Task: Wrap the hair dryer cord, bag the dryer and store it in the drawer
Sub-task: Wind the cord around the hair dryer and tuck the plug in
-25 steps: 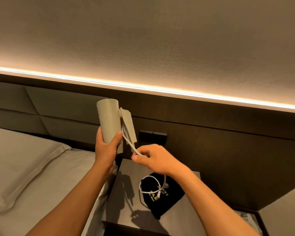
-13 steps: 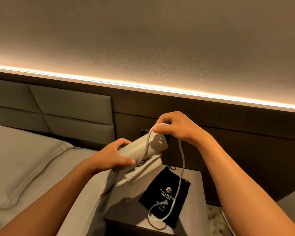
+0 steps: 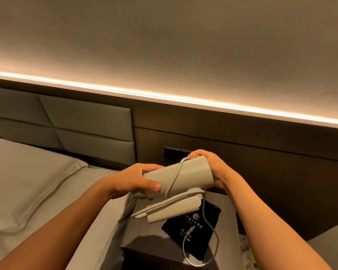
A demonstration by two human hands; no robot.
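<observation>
Beige plastic fills both hands above a bedside table: the hair dryer [image 3: 185, 179] is held level in the air, the left hand [image 3: 139, 180] clamped round its narrow end, the right hand [image 3: 209, 168] cupped over the wide end and pinning a turn of the cord [image 3: 174, 178] against the barrel. The folded handle hangs just beneath, near the table's back left corner.

Only one loop visibly crosses the body, so the wrapping looks barely begun. The rest of the cord trails down over the black drawstring bag [image 3: 191, 228], with the plug [image 3: 191, 229] resting on it, and sags in a loop past the nightstand's [image 3: 144, 238] front edge. That slack is the likely trouble: pulled round quickly, it could drag the bag off the front edge or snag on it, and a loose turn may slide off the smooth tapered barrel if the right hand lets go before the next wrap bites.

The dark wood table stands against a dark panelled wall, touching a bed [image 3: 37, 191] with pale linen and a pillow on its left. A padded headboard [image 3: 82, 129] and a warm light strip [image 3: 164, 96] run behind; a switch plate [image 3: 174, 152] sits just above the table. No drawer is in view.
</observation>
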